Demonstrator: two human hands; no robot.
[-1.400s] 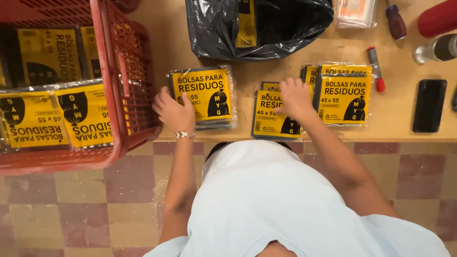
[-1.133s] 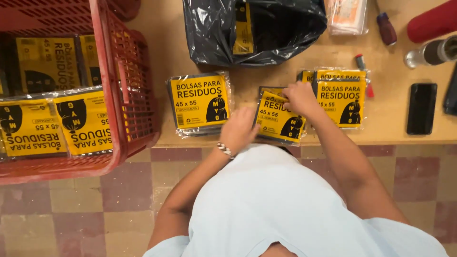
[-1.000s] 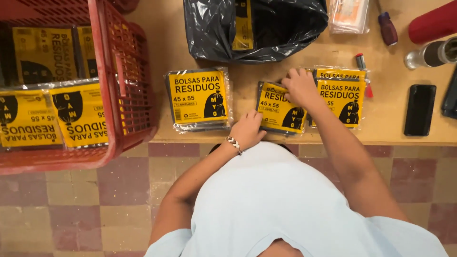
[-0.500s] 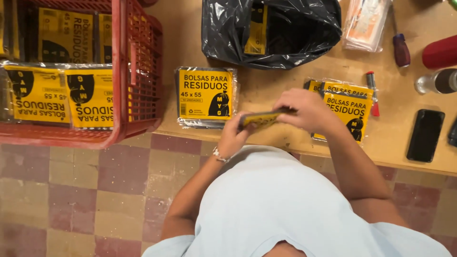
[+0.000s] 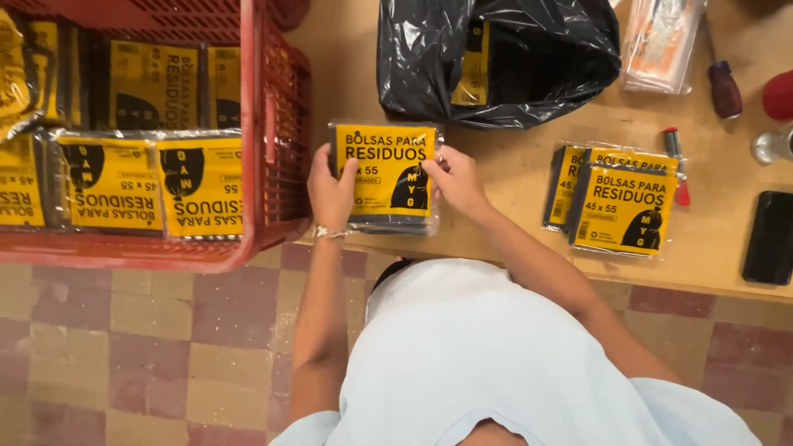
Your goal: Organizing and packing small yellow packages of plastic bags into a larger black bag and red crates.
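Hands (image 5: pixel 330 192) (image 5: pixel 456 177) flanking yellow packet stack (image 5: pixel 388 173), wooden table (image 5: pixel 512 223)

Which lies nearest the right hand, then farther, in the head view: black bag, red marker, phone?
From the right hand:
1. Black bag, just above it on the table.
2. Red marker, to its right, past the packs.
3. Phone, far right edge.

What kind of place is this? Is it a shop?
Probably a shop's packing or stockroom bench. Both hands, left hand and right hand, square up a stack of yellow packets on a wooden table, beside a red crate full of the same packets.
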